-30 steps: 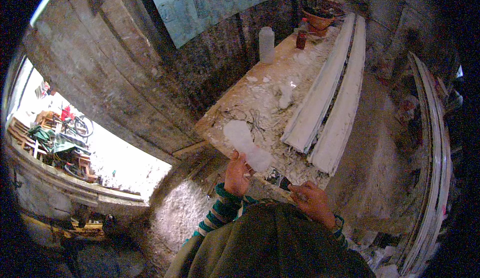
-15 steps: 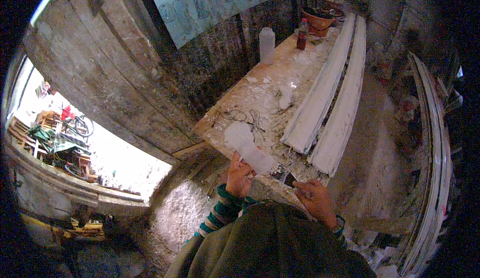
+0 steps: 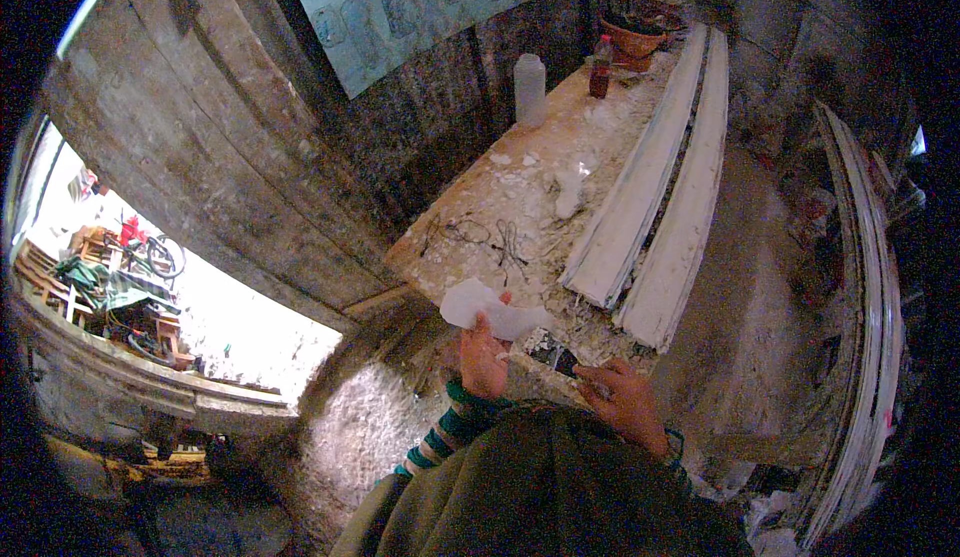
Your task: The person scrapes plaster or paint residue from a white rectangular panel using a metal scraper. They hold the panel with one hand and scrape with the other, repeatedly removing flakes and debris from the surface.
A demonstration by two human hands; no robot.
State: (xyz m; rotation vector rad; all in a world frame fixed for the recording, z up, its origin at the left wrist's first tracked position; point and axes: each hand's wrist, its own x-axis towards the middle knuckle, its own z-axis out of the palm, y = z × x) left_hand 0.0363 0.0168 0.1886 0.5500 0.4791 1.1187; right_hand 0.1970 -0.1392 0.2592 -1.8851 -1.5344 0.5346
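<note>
My left hand [image 3: 484,359] is closed on a pale white piece [image 3: 468,304], broad and rounded at its left end and narrower toward the right. It is held over the near end of the worktable, and I cannot make out its material. My right hand [image 3: 624,397] is closed around a scraper [image 3: 563,361] with a dark part in front of the fingers. The tip of the scraper points left, close to the white piece; whether they touch is not clear. Beyond both hands lie two long white moulded strips [image 3: 606,269], [image 3: 648,309], side by side along the table.
The worktable [image 3: 440,257] is spattered with white residue and bears a thin dark cord [image 3: 508,242] and a white lump [image 3: 570,192]. Farther back stand a translucent bottle [image 3: 530,92], a red bottle [image 3: 600,69] and an orange bucket [image 3: 632,42]. More long strips [image 3: 868,307] lean at right.
The white piece has tilted and come nearer, its broad end now lower and farther left. My right hand has shifted slightly left with the scraper, and more of the scraper shows.
</note>
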